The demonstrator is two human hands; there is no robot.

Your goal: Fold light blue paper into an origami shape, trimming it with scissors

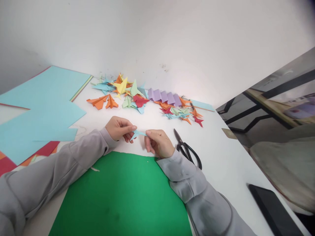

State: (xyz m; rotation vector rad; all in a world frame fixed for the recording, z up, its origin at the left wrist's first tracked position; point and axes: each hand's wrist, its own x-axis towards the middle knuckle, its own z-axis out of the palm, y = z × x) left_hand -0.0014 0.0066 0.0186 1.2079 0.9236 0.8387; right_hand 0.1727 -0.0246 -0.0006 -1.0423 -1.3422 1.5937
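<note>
A small folded piece of light blue paper (139, 132) is held up between my two hands, above the far edge of a green sheet (123, 193). My left hand (120, 128) pinches its left end between thumb and fingers. At the other end, my right hand (159, 141) grips the tip with thumb and forefinger. The paper has narrow points, one of them angled down near the left fingers. Black-handled scissors (189, 150) lie on the table just right of my right hand, blades pointing away from me.
Folded paper shapes in several colours (120, 87) lie along the wall, with a purple pleated strip (163, 96) among them. Light blue sheets (46, 121) are stacked at the left. A dark phone-like slab (272, 206) rests near the table's right edge.
</note>
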